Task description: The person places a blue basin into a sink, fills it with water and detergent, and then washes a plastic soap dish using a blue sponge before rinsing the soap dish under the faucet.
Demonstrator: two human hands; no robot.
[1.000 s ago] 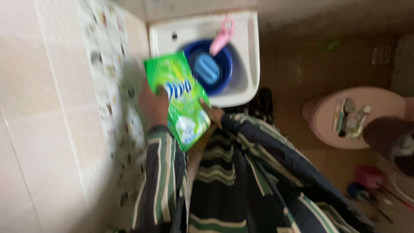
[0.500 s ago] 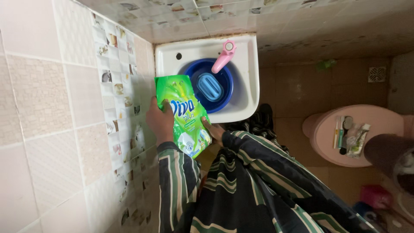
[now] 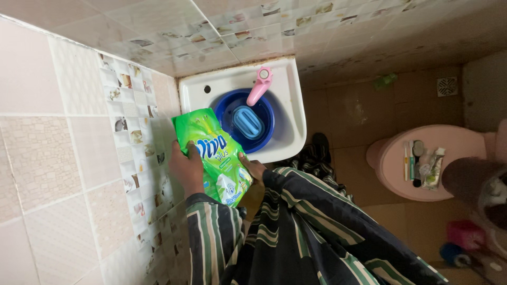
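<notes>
The glossy bright green plastic detergent pouch [image 3: 215,157] sits tilted between both hands, just in front of the white ceramic washbasin [image 3: 292,115], its top corner overlapping the basin's near left rim. Its lower end is cut off from sight by the striped dark green and cream sleeves [image 3: 296,232], which fill the bottom of the view and hide the floor beneath the person.

The glazed beige wall tiles [image 3: 47,153] on the left, with a band of small patterned ones, run up to the corner behind the basin. The brown tiled floor [image 3: 364,111] is dim and hard to read; a square drain grate [image 3: 447,86] lies near the far wall. A round pink lidded seat [image 3: 465,140] at the right carries a few small toiletries too small to make out, and a dark shape cuts across its right edge.

Inside the basin a round dark blue plastic bowl [image 3: 229,113] holds a lighter blue ridged scrubbing brush [image 3: 248,122], under a pink plastic tap [image 3: 260,86].

The left hand [image 3: 186,168] clasps the pouch's left edge, thumb over the front. The right hand [image 3: 252,169] pinches the right edge; its grip is partly hidden behind the pouch.
</notes>
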